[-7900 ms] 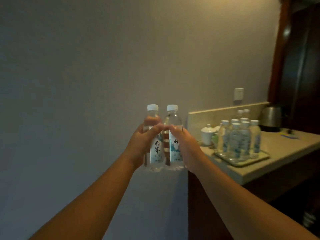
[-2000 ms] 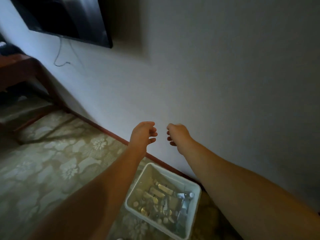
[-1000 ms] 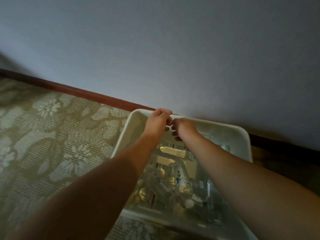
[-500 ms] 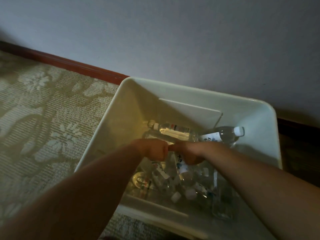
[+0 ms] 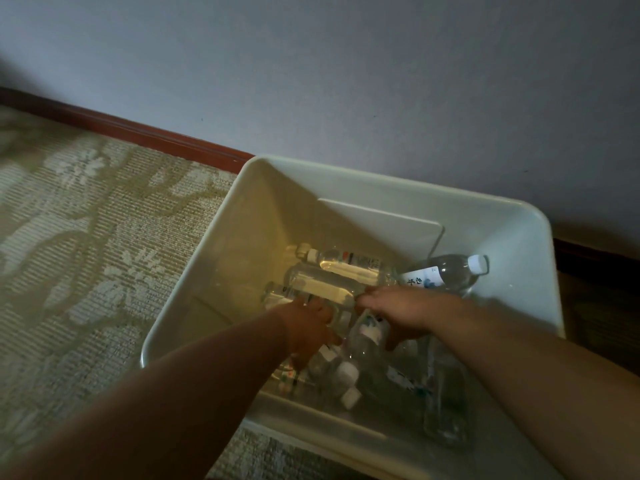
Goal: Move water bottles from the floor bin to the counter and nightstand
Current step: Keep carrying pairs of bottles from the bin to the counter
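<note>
White plastic walls of the floor bin (image 5: 256, 216) frame both our hands, down among the water bottles (image 5: 346, 271) that lie heaped on its bottom. We judge this the picking step: our left hand (image 5: 308, 330) has its fingers curled down over a bottle, and our right hand (image 5: 398, 313) wraps one just beside it, though whether either grip is fully closed we cannot tell in the dim light. Next, we would need to firm both grips and lift straight up, clear of the pile. The bottles lie flat, long axes mostly across the bin; one at the far right (image 5: 450, 275) points its cap rightward.
</note>
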Demonstrator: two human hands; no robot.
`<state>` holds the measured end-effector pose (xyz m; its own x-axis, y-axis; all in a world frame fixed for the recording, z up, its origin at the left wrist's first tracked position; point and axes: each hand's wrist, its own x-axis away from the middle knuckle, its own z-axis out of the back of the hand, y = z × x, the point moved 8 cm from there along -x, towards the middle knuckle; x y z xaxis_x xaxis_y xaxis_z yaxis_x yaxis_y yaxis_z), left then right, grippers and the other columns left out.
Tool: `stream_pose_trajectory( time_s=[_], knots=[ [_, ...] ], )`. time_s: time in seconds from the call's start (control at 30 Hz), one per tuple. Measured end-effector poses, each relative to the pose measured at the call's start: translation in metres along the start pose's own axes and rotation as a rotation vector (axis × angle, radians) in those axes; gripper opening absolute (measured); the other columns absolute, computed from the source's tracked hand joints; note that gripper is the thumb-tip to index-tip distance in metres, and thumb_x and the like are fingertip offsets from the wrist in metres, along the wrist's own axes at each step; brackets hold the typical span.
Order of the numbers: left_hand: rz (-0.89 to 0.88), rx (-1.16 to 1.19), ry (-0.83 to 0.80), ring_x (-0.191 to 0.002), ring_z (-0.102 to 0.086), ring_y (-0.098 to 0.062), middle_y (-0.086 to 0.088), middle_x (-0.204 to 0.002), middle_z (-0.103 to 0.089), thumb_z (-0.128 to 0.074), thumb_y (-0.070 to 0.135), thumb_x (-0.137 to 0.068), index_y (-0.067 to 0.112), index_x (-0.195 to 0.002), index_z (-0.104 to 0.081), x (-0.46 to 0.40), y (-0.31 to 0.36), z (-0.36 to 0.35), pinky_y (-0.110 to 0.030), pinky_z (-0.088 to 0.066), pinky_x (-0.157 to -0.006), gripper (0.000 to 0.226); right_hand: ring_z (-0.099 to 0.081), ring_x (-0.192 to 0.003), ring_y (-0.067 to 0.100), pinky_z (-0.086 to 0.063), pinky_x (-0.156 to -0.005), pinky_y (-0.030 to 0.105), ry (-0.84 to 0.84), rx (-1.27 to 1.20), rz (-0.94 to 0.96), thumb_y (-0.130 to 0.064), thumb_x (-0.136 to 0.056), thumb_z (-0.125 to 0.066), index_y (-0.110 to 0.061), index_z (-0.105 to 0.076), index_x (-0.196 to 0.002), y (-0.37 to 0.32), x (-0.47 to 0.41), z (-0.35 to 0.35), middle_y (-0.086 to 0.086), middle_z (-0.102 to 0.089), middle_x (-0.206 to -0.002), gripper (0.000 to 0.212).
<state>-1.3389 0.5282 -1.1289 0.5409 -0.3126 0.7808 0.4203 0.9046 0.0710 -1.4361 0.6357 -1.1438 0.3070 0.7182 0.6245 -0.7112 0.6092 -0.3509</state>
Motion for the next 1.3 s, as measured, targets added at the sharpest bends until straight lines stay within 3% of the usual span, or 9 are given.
stream_pose_trajectory(
  time_s=[0.13, 0.37, 0.5, 0.67, 0.77, 0.87, 1.0, 1.13, 1.3],
  knots=[
    [0.022, 0.250, 0.027, -0.131, -0.051, -0.028, -0.008, -0.143, -0.053, -0.086, 0.017, -0.076, 0.024, -0.140, -0.051, 0.007, -0.008, 0.004, -0.043, -0.046, -0.105, 0.072, -0.056, -0.081, 0.006, -0.042, -0.061, 0.023, 0.127, -0.122, -0.122, -0.038, -0.071, -0.085, -0.039, -0.042, -0.121, 0.019, 0.008, 0.010, -0.013, -0.062, -0.102, 0.066],
    [0.176, 0.955, 0.222, -0.093, -0.065, -0.018, 0.000, -0.112, -0.057, -0.088, 0.019, -0.077, 0.017, -0.147, -0.025, 0.012, -0.045, 0.022, -0.025, -0.057, -0.064, 0.095, -0.071, -0.096, 0.009, -0.057, -0.088, 0.025, 0.291, -0.509, -0.234, -0.032, -0.061, -0.092, -0.031, -0.058, -0.125, 0.052, 0.017, 0.046, -0.003, -0.074, -0.114, 0.072],
    [0.200, 1.335, 0.449, -0.087, -0.074, -0.023, -0.011, -0.112, -0.067, -0.087, 0.014, -0.077, 0.018, -0.138, -0.041, 0.017, -0.068, 0.032, -0.032, -0.063, -0.066, 0.077, -0.069, -0.092, 0.015, -0.057, -0.081, 0.035, 0.365, -0.711, -0.379, -0.063, -0.034, -0.086, -0.025, -0.061, -0.109, 0.064, 0.021, 0.052, -0.004, -0.071, -0.102, 0.088],
    [0.140, 1.606, 0.684, -0.073, -0.074, -0.016, 0.000, -0.078, -0.077, -0.084, 0.026, -0.082, 0.020, -0.087, -0.076, 0.020, -0.076, 0.048, -0.034, -0.062, -0.072, 0.011, -0.071, -0.090, 0.016, -0.056, -0.072, 0.035, 0.494, -1.028, -0.293, -0.049, -0.062, -0.090, -0.029, -0.054, -0.116, 0.037, 0.013, 0.052, -0.002, -0.072, -0.100, 0.068],
    [0.106, 1.827, 0.710, -0.070, -0.073, -0.010, 0.002, -0.079, -0.079, -0.073, 0.035, -0.090, 0.027, -0.089, -0.081, 0.029, -0.064, 0.060, -0.025, -0.057, -0.059, 0.012, -0.071, -0.100, 0.021, -0.058, -0.085, 0.044, 0.503, -1.246, -0.215, -0.070, -0.059, -0.075, -0.032, -0.061, -0.122, 0.002, 0.010, 0.056, -0.002, -0.074, -0.108, 0.075],
    [0.095, 2.191, 0.653, -0.079, -0.071, -0.026, -0.011, -0.086, -0.074, -0.052, 0.034, -0.100, 0.010, -0.105, -0.070, 0.055, -0.054, 0.063, -0.038, -0.058, -0.073, 0.031, -0.071, -0.099, 0.033, -0.057, -0.089, 0.052, 0.516, -1.536, -0.172, -0.067, -0.065, -0.070, -0.021, -0.067, -0.114, -0.023, 0.027, 0.068, 0.008, -0.076, -0.103, 0.067],
    [0.071, 2.174, 0.746, -0.107, -0.067, -0.041, -0.022, -0.119, -0.069, -0.066, 0.031, -0.091, 0.012, -0.135, -0.053, 0.135, -0.050, 0.098, -0.061, -0.053, -0.096, 0.050, -0.075, -0.099, 0.034, -0.060, -0.087, 0.056, 0.558, -1.708, -0.164, -0.054, -0.067, -0.078, -0.019, -0.062, -0.119, -0.050, 0.082, 0.116, 0.015, -0.075, -0.110, 0.065],
    [0.033, 2.055, 0.869, -0.107, -0.069, -0.044, -0.019, -0.117, -0.071, -0.077, 0.031, -0.079, 0.026, -0.131, -0.053, 0.230, -0.045, 0.186, -0.064, -0.056, -0.090, 0.058, -0.074, -0.096, 0.019, -0.059, -0.075, 0.038, 0.688, -1.510, -0.165, -0.056, -0.063, -0.084, -0.032, -0.054, -0.126, -0.094, 0.158, 0.210, -0.001, -0.073, -0.112, 0.074],
    [-0.005, 1.940, 0.949, -0.097, -0.076, -0.033, -0.011, -0.109, -0.075, -0.080, 0.032, -0.076, 0.023, -0.125, -0.054, 0.354, -0.038, 0.317, -0.052, -0.062, -0.080, 0.056, -0.076, -0.096, 0.034, -0.063, -0.071, 0.048, 0.636, -1.751, -0.101, -0.065, -0.069, -0.070, -0.025, -0.064, -0.124, -0.151, 0.265, 0.334, 0.013, -0.076, -0.112, 0.068]
  ],
)
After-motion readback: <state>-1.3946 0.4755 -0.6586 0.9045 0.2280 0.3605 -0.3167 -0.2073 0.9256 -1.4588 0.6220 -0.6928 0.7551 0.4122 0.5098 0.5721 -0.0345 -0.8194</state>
